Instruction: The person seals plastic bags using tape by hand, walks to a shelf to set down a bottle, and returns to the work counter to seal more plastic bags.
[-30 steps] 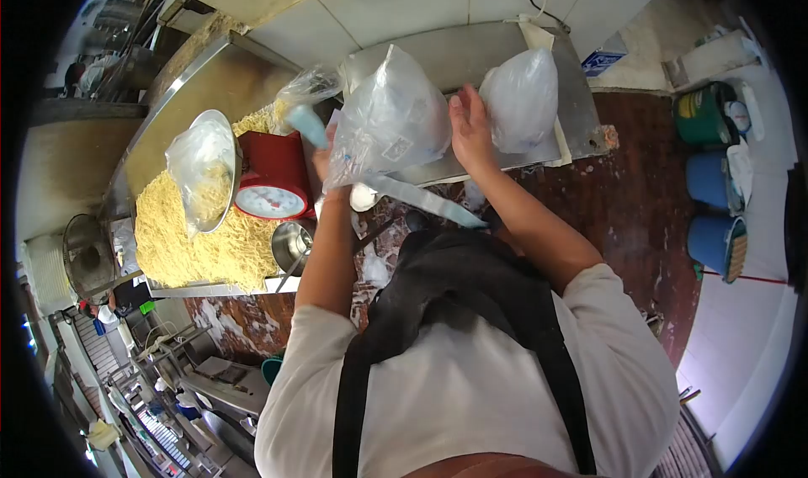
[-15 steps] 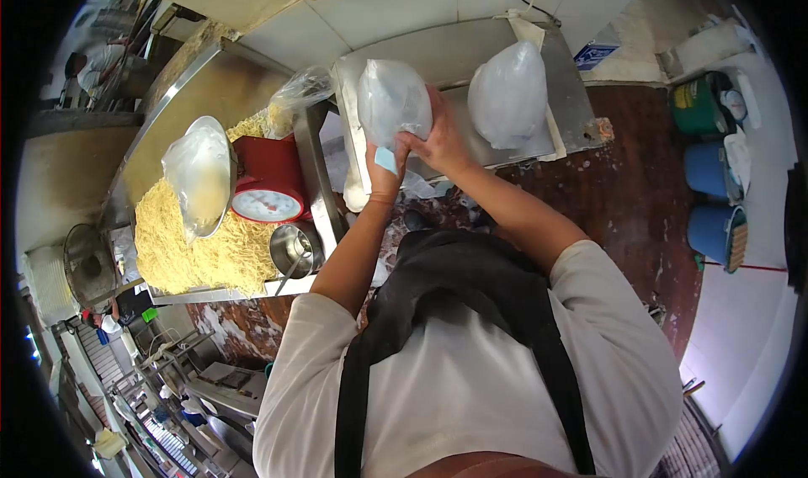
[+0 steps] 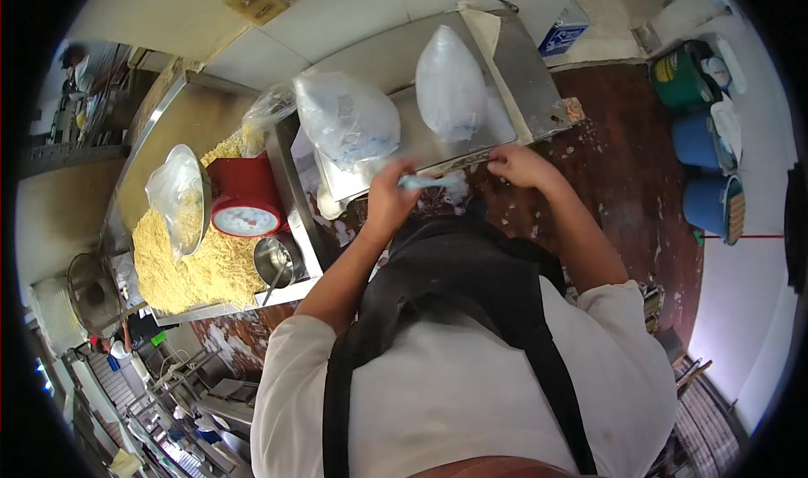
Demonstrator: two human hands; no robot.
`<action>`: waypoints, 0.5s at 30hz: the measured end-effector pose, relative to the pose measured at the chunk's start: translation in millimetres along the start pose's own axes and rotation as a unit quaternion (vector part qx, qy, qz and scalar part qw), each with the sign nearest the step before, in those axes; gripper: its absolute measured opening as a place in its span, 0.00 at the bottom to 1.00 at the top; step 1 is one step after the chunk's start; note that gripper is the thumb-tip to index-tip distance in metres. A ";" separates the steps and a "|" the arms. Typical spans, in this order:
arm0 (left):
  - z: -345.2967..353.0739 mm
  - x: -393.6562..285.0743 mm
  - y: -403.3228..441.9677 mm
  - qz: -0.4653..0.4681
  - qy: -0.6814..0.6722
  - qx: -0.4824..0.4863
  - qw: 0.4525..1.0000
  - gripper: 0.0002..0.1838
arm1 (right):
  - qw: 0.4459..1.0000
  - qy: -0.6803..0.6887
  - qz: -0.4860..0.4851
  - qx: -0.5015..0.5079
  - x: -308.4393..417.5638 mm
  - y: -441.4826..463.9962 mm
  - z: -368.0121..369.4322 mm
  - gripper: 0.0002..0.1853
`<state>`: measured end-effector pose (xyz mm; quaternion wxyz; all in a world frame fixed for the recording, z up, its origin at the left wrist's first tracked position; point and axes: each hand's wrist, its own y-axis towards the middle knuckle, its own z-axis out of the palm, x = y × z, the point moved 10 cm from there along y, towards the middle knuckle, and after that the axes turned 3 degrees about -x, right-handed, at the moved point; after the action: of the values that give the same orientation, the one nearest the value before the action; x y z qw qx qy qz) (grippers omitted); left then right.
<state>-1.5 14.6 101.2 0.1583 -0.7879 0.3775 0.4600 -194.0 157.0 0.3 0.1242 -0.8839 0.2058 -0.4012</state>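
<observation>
My left hand point(image 3: 391, 199) is closed around a light blue strip point(image 3: 425, 182), thin and flat; its material is unclear. To its right, my right hand point(image 3: 522, 167) has its fingers curled together; whatever they may pinch is too small to make out. Both hands are at the front edge of a metal counter point(image 3: 526, 66). A filled clear plastic bag point(image 3: 347, 120) stands on that counter just beyond my left hand, touched by neither hand. Farther right, a second filled plastic bag point(image 3: 452, 87) stands with its top drawn to a point.
Left of the counter, a metal-rimmed bin holds a heap of thin yellow noodles point(image 3: 189, 272). A red dial scale point(image 3: 244, 193), its pan point(image 3: 204, 204) with a bagged portion, and a metal bowl point(image 3: 276, 259) are there. Blue buckets point(image 3: 705, 204) line the right wall.
Both hands have let go of the left bag and drawn back toward my body, moving apart. The blue strip, earlier against my left hand, now sticks out from its fingers.
</observation>
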 end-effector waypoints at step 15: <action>-27.9 -70.3 69.1 -0.077 -0.232 -0.005 0.970 0.10 | 0.939 0.250 -0.023 -0.236 31.5 -23.4 -111.1 0.24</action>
<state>-56.4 -16.3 182.0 0.2728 -0.6871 0.2667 0.6183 -253.6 157.1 101.9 -0.1528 -0.7634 0.2987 -0.5519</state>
